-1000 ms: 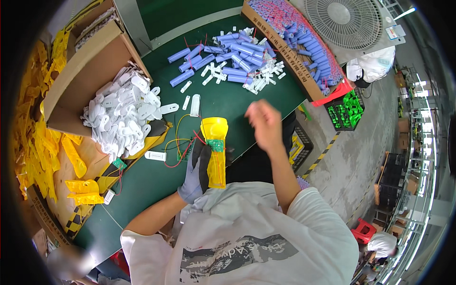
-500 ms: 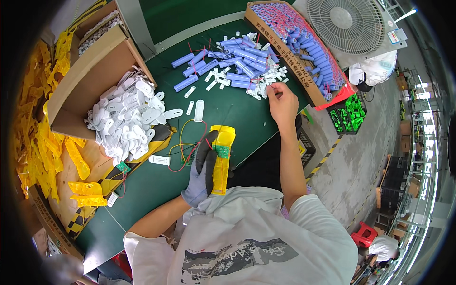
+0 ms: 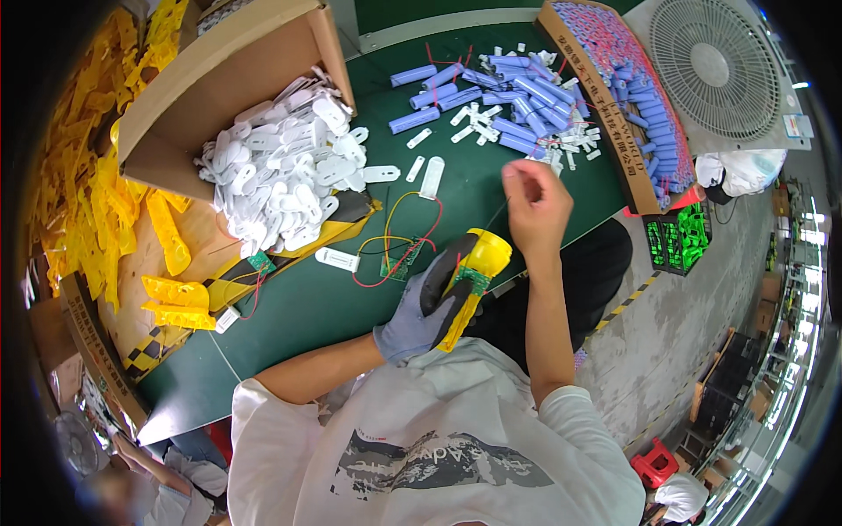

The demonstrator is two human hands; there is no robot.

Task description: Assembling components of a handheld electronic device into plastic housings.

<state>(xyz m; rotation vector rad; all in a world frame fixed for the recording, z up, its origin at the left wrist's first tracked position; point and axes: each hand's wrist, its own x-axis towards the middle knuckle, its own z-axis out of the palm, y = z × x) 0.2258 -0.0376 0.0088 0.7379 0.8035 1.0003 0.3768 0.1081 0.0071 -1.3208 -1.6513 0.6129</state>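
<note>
Housing: a long yellow plastic housing (image 3: 488,252) with a rounded cup at its upper end, held tilted above the front edge of the bench (image 3: 289,344), close to the wearer's shirt; a small green circuit board (image 3: 474,279) sits across its middle.
Left hand: in a grey glove with dark fingers, this hand (image 3: 421,311) is closed around the housing from its left side.
Right hand: bare, raised just above and to the right of the cup, this hand (image 3: 539,212) has its fingers curled in toward the thumb; whether anything is pinched there, I cannot tell.
Wired board: left of the glove, a second green board (image 3: 397,265) lies on the green bench among red, yellow and black wires, between two white oblong pieces, one beyond it (image 3: 431,178) and one to its left (image 3: 337,259).
White covers: a large heap (image 3: 289,171) spills from an open cardboard box (image 3: 232,79).
Blue cells: loose cylinders (image 3: 539,110) lie at the far side, mixed with small white connectors (image 3: 474,125); many more fill a long carton (image 3: 596,96) beside a grey fan (image 3: 715,70).
Yellow parts: more housings (image 3: 88,202) are piled at the far left.
</note>
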